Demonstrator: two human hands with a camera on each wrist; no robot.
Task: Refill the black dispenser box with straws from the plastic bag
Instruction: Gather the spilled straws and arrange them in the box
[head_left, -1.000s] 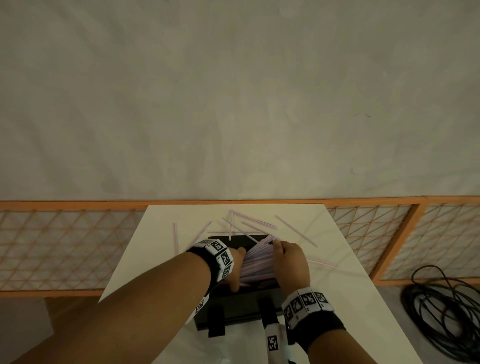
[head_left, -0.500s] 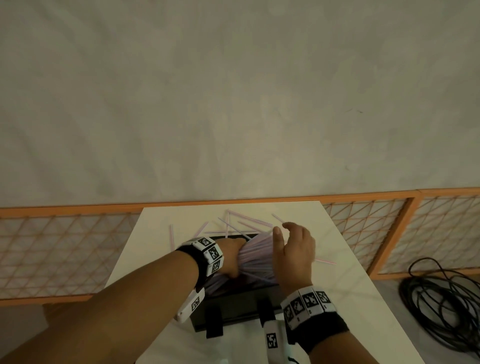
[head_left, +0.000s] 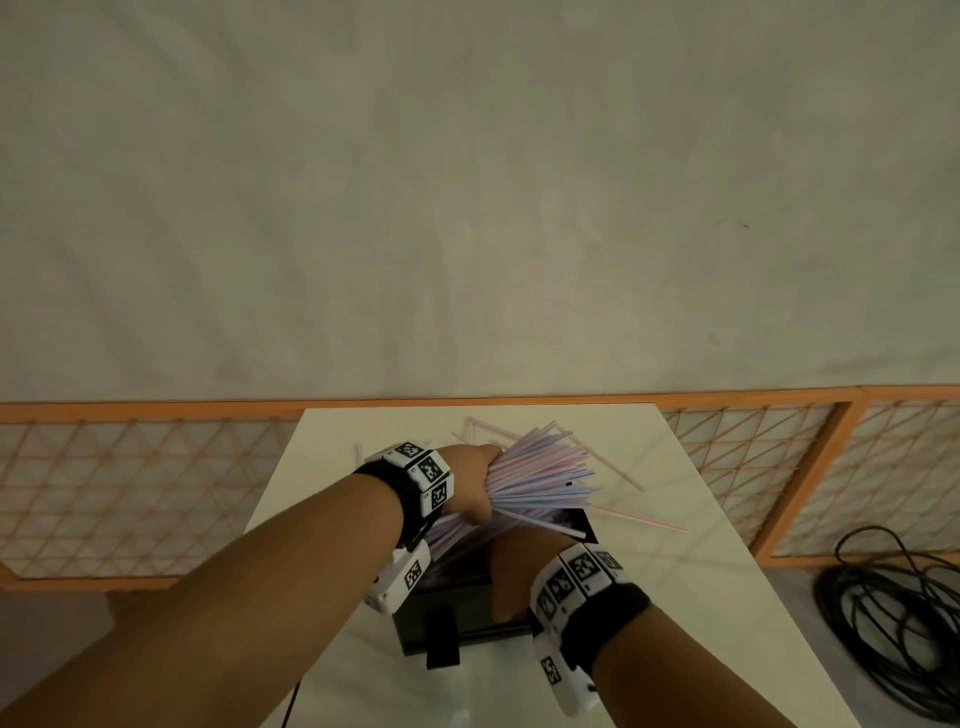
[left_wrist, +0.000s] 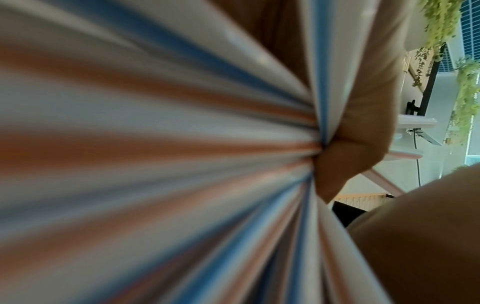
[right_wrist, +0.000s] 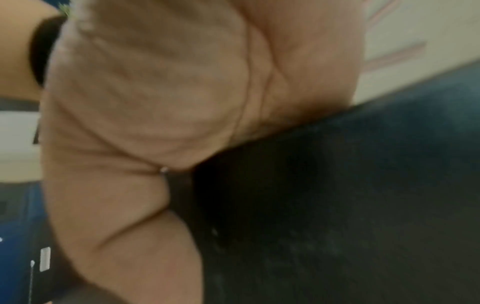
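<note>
My left hand (head_left: 475, 483) grips a thick bundle of pink, blue and white straws (head_left: 545, 470) above the black dispenser box (head_left: 457, 610). The bundle fans out up and to the right, and its lower ends dip into the box. In the left wrist view the straws (left_wrist: 155, 154) fill the picture, with my fingers (left_wrist: 363, 127) curled round them. My right hand (head_left: 511, 566) holds the box's near wall, thumb down its front; the other fingers are hidden. The right wrist view shows its palm (right_wrist: 155, 102) on the black box (right_wrist: 363, 205).
Loose straws (head_left: 639, 517) lie scattered on the white table (head_left: 691, 597) behind and right of the box. An orange lattice fence (head_left: 130, 493) runs behind the table. Black cable (head_left: 893, 623) is coiled on the floor at the right.
My left hand has lifted the bundle and swung it so that it fans out to the right. My right hand has left the bundle's side and dropped onto the box's near wall.
</note>
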